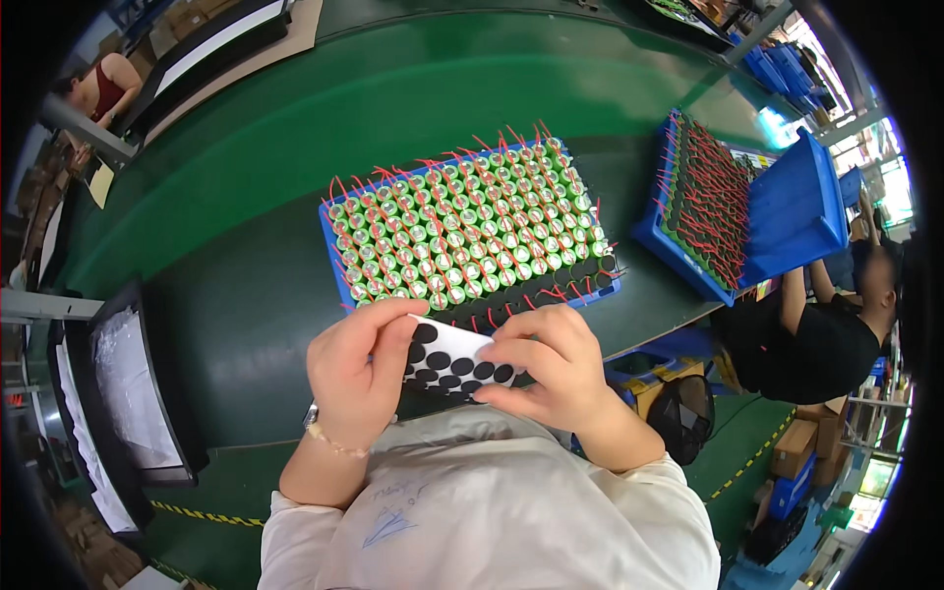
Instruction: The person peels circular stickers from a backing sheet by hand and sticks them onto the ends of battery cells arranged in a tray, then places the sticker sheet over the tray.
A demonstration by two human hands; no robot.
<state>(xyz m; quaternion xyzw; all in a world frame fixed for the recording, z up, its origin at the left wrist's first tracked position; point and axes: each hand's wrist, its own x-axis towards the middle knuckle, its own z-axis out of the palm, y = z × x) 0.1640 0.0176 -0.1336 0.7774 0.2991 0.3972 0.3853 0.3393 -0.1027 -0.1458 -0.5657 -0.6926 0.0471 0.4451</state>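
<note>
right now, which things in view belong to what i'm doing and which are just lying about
Part of the job:
- white sheet of black discs, in your left hand and right hand
- blue tray of red-wired green cells, just beyond your hands

Apparently just lying about:
- black bag, right of you
- cardboard boxes, farther right

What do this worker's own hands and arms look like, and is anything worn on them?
The left hand and right hand are ungloved. The left wrist wears a pale, beaded-looking bracelet and something shiny, perhaps a watch; none shows on the right. The sleeves are whitish and short.
</note>
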